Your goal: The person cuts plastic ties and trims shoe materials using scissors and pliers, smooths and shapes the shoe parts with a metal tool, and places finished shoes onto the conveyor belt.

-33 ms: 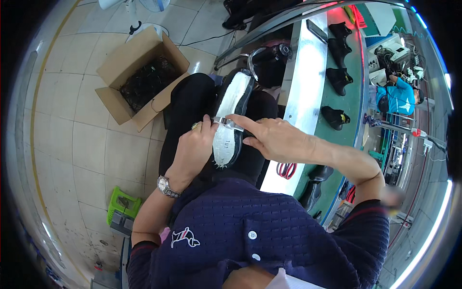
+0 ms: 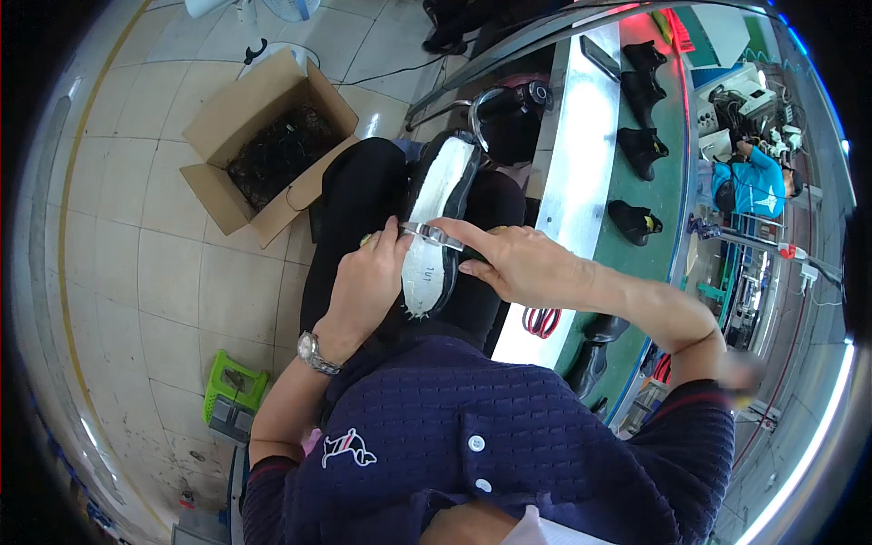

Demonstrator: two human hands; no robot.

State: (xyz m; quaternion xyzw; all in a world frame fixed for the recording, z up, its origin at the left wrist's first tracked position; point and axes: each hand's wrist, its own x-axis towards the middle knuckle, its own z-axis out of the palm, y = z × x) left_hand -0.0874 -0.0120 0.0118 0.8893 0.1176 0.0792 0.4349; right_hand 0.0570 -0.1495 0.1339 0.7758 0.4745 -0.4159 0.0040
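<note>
A black shoe lies upside down across my lap, its long white underside [image 2: 421,283] facing up and its lower end frayed. Across the middle of that underside lies a short shiny metal blade [image 2: 436,235]. My left hand [image 2: 367,282] is closed at the blade's left end, fingertips and thumb by the shoe's edge. From the other side my right hand [image 2: 536,268] grips the blade, its index finger stretched along the metal and the other fingers curled under. What the curled fingers hold beneath is hidden.
Beside my legs on the left stands an open cardboard box [image 2: 322,95] with dark contents. A green stool [image 2: 222,386] is lower left. On my right runs a metal-edged bench [image 2: 581,154] with a green belt carrying several black shoes [image 2: 634,222]. A person in blue [image 2: 754,186] works beyond.
</note>
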